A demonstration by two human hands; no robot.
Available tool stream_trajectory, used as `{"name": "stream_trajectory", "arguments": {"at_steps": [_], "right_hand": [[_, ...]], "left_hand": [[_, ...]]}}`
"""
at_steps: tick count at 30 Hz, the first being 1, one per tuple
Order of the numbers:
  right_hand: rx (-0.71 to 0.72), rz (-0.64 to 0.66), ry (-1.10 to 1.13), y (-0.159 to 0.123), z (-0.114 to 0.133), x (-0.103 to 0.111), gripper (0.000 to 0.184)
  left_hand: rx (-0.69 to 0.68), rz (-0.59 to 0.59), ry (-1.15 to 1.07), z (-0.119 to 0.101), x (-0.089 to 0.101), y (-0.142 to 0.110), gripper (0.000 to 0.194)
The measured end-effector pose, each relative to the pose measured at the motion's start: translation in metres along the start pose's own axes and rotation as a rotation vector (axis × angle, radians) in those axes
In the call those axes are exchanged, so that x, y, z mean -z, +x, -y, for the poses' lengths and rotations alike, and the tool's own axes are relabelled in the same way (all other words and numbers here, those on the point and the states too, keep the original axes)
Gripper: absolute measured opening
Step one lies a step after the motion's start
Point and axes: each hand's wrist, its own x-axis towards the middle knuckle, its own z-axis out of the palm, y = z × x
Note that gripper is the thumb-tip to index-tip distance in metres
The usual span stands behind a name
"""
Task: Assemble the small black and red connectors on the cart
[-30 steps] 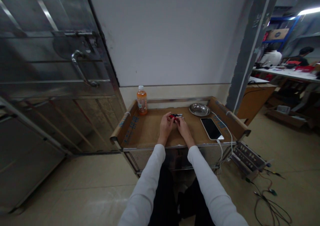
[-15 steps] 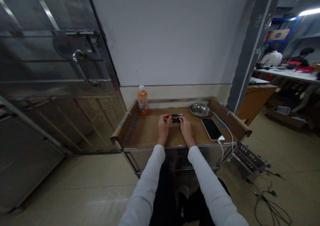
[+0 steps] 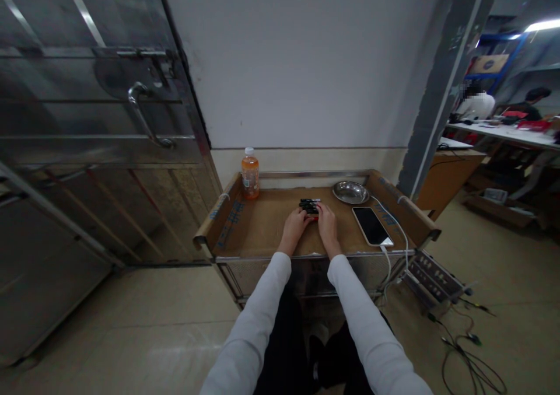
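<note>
Several slim black pens (image 3: 308, 201) lie side by side in a small row on the cardboard-lined cart top. A red pen (image 3: 313, 217), partly hidden by fingers, is at the near side of the row. My left hand (image 3: 296, 229) has its fingers closed at the left end of the red pen. At the right ends of the pens, my right hand (image 3: 327, 224) closes its fingertips against the row. Exactly which pens the right fingers pinch is hard to make out.
A bottle of orange drink (image 3: 250, 176) stands at the back left. On the right are a shallow metal dish (image 3: 350, 192) and a phone (image 3: 371, 226) with a white cable (image 3: 400, 229). Raised cardboard sides (image 3: 223, 217) edge the cart. People sit at a far table (image 3: 503, 128).
My left hand has moved toward me and slightly right, bringing the red pen from the left of the row to its near side. My right hand stays at the right ends.
</note>
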Motion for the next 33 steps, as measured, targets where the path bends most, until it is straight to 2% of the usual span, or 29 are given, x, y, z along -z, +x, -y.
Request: {"name": "stream_trajectory", "arguments": {"at_steps": [6, 12, 16, 20, 24, 29, 33], "right_hand": [[0.058, 0.029, -0.005, -0.001, -0.001, -0.001, 0.035], [0.070, 0.019, -0.174, -0.005, -0.003, -0.001, 0.031], [0.069, 0.044, -0.206, -0.005, -0.004, -0.002, 0.030], [0.077, 0.033, -0.146, -0.005, -0.006, -0.004, 0.030], [0.097, 0.058, -0.094, -0.005, -0.005, -0.004, 0.029], [0.105, 0.132, -0.095, -0.005, 0.000, -0.001, 0.025], [0.111, 0.141, -0.109, -0.005, 0.002, -0.001, 0.025]], "left_hand": [[0.083, -0.052, 0.111, -0.001, 0.000, 0.003, 0.026], [0.072, -0.156, 0.039, 0.003, -0.005, 0.006, 0.026], [-0.066, -0.135, -0.067, 0.005, -0.006, 0.006, 0.010], [-0.145, -0.110, -0.131, 0.007, -0.006, 0.006, 0.008], [-0.109, -0.087, -0.181, 0.008, -0.007, 0.006, 0.011], [-0.002, -0.041, -0.095, 0.005, -0.003, 0.007, 0.016], [0.016, -0.019, -0.090, 0.003, -0.001, 0.009, 0.021]]}}
